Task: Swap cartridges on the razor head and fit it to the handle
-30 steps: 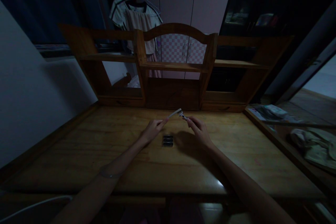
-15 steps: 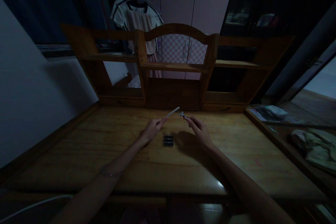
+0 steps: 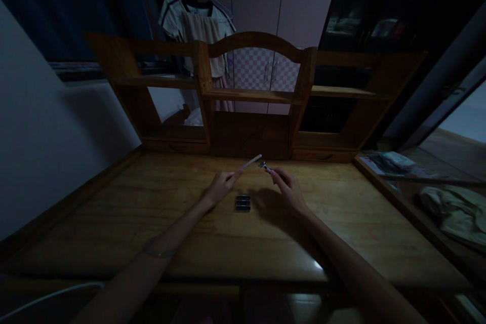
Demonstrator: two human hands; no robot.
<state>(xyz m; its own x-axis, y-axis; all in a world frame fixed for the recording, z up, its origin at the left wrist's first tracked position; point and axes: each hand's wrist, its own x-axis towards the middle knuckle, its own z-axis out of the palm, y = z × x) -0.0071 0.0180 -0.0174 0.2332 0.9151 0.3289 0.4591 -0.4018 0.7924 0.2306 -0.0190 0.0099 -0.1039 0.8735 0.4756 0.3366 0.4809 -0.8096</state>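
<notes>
My left hand (image 3: pixel 222 186) is closed round one end of a slim white stick (image 3: pixel 251 162), shaped like a toothbrush; whether it has bristles is too dim to tell. The free end points up and right, close to the shiny metal head of a razor (image 3: pixel 262 164). My right hand (image 3: pixel 288 187) pinches the razor by its handle, most of which the fingers hide. A small gap seems to separate stick and razor head. On the desk below and between my hands lies a small holder with black razor cartridges (image 3: pixel 243 203), three dark bars in a stack.
The wooden desk (image 3: pixel 152 233) carries a shelf unit (image 3: pixel 250 95) with small drawers along its back. A raised rim (image 3: pixel 402 207) bounds the right side, with folded cloth (image 3: pixel 455 215) beyond it. A white cable (image 3: pixel 53 293) runs at the lower left.
The tip of the white stick has shifted slightly to the right, towards the razor head. Both hands keep almost the same place and grip.
</notes>
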